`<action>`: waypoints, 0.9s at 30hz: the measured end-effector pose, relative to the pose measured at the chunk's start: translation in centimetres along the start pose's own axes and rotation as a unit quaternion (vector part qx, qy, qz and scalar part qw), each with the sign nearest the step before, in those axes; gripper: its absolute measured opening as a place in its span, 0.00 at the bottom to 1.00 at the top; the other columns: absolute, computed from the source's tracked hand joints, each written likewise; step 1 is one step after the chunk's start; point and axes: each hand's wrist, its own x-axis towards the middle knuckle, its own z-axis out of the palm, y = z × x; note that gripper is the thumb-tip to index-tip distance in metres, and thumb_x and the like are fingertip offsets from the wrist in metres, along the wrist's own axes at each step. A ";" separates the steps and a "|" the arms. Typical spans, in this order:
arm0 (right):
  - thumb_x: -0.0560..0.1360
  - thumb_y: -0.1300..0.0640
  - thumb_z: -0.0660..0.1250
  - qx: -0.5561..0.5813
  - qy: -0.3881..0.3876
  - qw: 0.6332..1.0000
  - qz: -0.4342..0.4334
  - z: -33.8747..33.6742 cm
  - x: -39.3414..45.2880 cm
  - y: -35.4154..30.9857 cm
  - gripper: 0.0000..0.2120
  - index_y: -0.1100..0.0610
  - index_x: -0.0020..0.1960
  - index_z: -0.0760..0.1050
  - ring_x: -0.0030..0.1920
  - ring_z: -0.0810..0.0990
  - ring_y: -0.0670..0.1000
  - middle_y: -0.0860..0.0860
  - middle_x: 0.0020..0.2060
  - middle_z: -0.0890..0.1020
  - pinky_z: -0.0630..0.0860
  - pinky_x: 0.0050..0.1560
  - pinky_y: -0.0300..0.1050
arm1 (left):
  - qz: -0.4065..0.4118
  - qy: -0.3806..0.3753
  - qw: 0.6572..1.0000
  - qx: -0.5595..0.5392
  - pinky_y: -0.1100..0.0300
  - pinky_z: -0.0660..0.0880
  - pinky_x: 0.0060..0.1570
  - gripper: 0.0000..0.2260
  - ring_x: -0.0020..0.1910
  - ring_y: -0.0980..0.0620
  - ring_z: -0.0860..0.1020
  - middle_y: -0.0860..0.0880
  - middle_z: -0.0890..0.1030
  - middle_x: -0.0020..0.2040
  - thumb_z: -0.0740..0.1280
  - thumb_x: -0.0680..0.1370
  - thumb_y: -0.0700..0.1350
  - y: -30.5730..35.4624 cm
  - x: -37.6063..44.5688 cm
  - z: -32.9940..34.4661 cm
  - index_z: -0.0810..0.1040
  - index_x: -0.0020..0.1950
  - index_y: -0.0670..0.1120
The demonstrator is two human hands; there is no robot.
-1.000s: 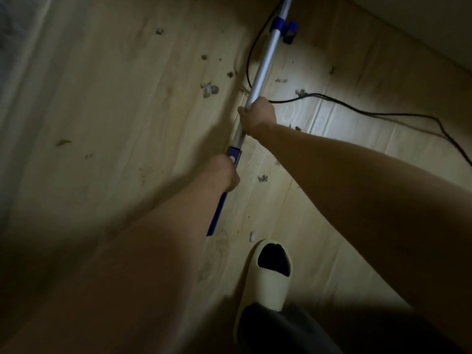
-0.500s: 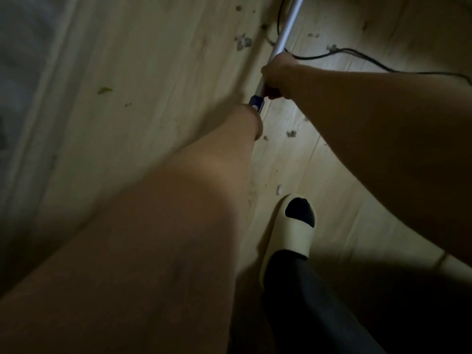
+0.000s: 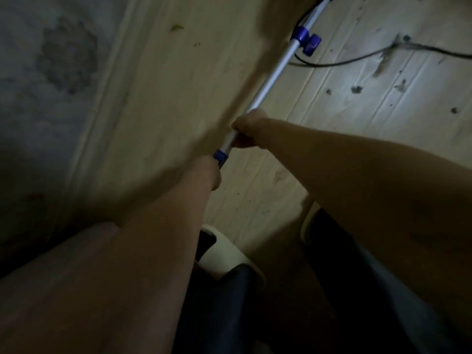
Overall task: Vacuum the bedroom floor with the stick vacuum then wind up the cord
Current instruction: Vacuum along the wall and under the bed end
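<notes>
Nearest the camera, two dark trouser legs ended in two pale slippers [image 3: 224,261], the right one mostly hidden behind my forearm. Just ahead, my left hand [image 3: 210,172] sat low on the stick vacuum [image 3: 270,80], at the blue collar. I judged it to be gripping the shaft, though the fingers themselves were out of sight behind the wrist. My right hand [image 3: 246,130] was a little farther up, curled tight around the silver tube, thumb side toward me.

From both hands the tube ran away up and to the right, long axis slanting toward the top edge, past a blue clip with a knob [image 3: 307,42]. The vacuum's head was out of frame, so I could not tell where it touched. The left hand was the nearer one; the right led, and I judged that any push would go along that slant.

One black cord [image 3: 339,63] looped from beside the clip and trailed off right across the wooden floor [image 3: 194,80], not yet wound. Dark clumps of debris [image 3: 356,89] lay scattered right of the tube, several of them, and one green fleck [image 3: 176,27] to the left. A grey patterned surface [image 3: 51,72], blurred, bordered the floor on the far left.
</notes>
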 end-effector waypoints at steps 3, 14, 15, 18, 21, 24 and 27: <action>0.78 0.60 0.65 -0.024 -0.039 0.999 0.000 3.2 0.7 2.4 0.08 0.64 0.54 0.71 0.46 0.82 0.58 0.60 0.49 0.80 0.82 0.36 0.45 | -0.023 -0.005 1.000 -0.016 0.52 0.73 0.55 0.14 0.57 0.43 0.76 0.40 0.77 0.60 0.60 0.81 0.43 -3.4 -0.3 2.3 0.71 0.66 0.40; 0.79 0.59 0.60 -0.064 0.070 0.986 -0.140 -0.4 2.9 0.8 0.10 0.62 0.40 0.71 0.29 0.81 0.53 0.57 0.30 0.79 0.83 0.39 0.50 | -0.006 0.105 0.987 -0.120 0.53 0.69 0.44 0.16 0.50 0.45 0.75 0.42 0.76 0.57 0.62 0.80 0.47 1.0 1.6 0.9 0.69 0.66 0.42; 0.79 0.59 0.60 -0.067 0.080 0.984 -0.147 -1.6 3.2 0.0 0.11 0.61 0.39 0.69 0.29 0.81 0.53 0.56 0.29 0.78 0.83 0.38 0.50 | 0.004 0.108 0.986 -0.126 0.53 0.70 0.45 0.16 0.51 0.44 0.75 0.41 0.76 0.58 0.62 0.80 0.46 2.4 1.9 -0.1 0.69 0.66 0.42; 0.80 0.59 0.60 -0.064 0.110 0.980 -0.156 -6.9 4.4 -3.3 0.08 0.62 0.43 0.68 0.30 0.81 0.53 0.56 0.31 0.77 0.83 0.37 0.49 | 0.038 0.105 0.985 -0.131 0.53 0.71 0.48 0.16 0.54 0.41 0.76 0.40 0.77 0.58 0.62 0.81 0.46 7.8 2.7 -3.5 0.70 0.66 0.40; 0.80 0.60 0.60 -0.066 0.141 0.975 -0.160 -11.7 5.5 -6.3 0.05 0.62 0.50 0.67 0.30 0.80 0.53 0.55 0.32 0.75 0.83 0.39 0.49 | 0.069 0.111 0.981 -0.145 0.54 0.71 0.48 0.17 0.55 0.42 0.76 0.40 0.77 0.58 0.61 0.81 0.46 12.9 3.2 -6.3 0.70 0.67 0.40; 0.81 0.60 0.59 -0.077 0.164 0.969 -0.171 -16.2 6.5 -9.1 0.06 0.62 0.54 0.68 0.32 0.80 0.53 0.56 0.35 0.77 0.81 0.35 0.45 | 0.100 0.130 0.973 -0.163 0.55 0.71 0.48 0.17 0.53 0.43 0.77 0.41 0.77 0.57 0.62 0.81 0.46 17.6 3.8 -8.8 0.71 0.67 0.40; 0.81 0.58 0.58 -0.111 0.184 0.961 -0.173 -20.0 7.5 -11.4 0.14 0.67 0.61 0.69 0.43 0.84 0.57 0.61 0.47 0.81 0.82 0.45 0.48 | 0.123 0.124 0.963 -0.204 0.68 0.65 0.38 0.16 0.49 0.45 0.75 0.42 0.76 0.54 0.61 0.81 0.45 21.7 4.7 -10.9 0.71 0.66 0.39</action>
